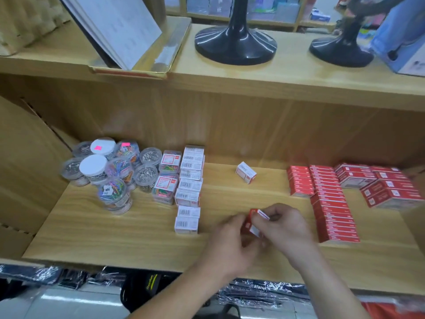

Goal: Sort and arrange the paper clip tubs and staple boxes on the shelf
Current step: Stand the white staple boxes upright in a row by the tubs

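Left hand [230, 245] and right hand [287, 229] around red staple box [252, 221], label illegible

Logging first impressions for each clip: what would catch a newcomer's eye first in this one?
First, the left hand and right hand, at the front centre of the shelf, together holding a small red staple box. Next, the cluster of clear paper clip tubs at the left, some full of coloured clips, and the rows of red staple boxes at the right. One white box sits alone mid-shelf.
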Demonstrator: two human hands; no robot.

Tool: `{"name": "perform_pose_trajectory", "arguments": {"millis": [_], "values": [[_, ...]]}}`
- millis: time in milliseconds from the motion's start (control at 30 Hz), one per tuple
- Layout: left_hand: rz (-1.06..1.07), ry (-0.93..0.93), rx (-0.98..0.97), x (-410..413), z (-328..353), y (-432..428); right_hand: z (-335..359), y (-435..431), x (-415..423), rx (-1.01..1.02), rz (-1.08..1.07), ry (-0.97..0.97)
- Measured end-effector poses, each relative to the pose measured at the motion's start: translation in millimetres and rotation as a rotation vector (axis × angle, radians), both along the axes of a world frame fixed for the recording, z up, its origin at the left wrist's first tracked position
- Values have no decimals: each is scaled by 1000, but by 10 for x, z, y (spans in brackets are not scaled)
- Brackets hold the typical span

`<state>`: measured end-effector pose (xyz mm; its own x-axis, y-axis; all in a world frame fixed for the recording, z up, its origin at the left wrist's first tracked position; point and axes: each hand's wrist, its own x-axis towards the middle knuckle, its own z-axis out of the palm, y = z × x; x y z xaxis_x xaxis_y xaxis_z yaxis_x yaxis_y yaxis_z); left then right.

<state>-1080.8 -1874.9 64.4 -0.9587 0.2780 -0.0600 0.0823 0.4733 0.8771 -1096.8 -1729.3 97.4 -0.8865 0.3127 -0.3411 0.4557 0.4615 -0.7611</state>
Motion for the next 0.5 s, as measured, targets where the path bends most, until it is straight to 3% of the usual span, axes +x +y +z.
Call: {"name": "perform_pose_trajectory", "arguments": {"millis": [133,267,367,500], "values": [[199,21,151,-52,107,-126,152,-83,-35,-228,62,67],[387,15,285,-77,309,-462,-8,61,-540,-1,-48,261],[485,-23,441,-82,412,-733,-177,83,-946,200,2,191],[482,-40,489,-30,462,-1013,-195,-6,-1126,205,68,126]]}}
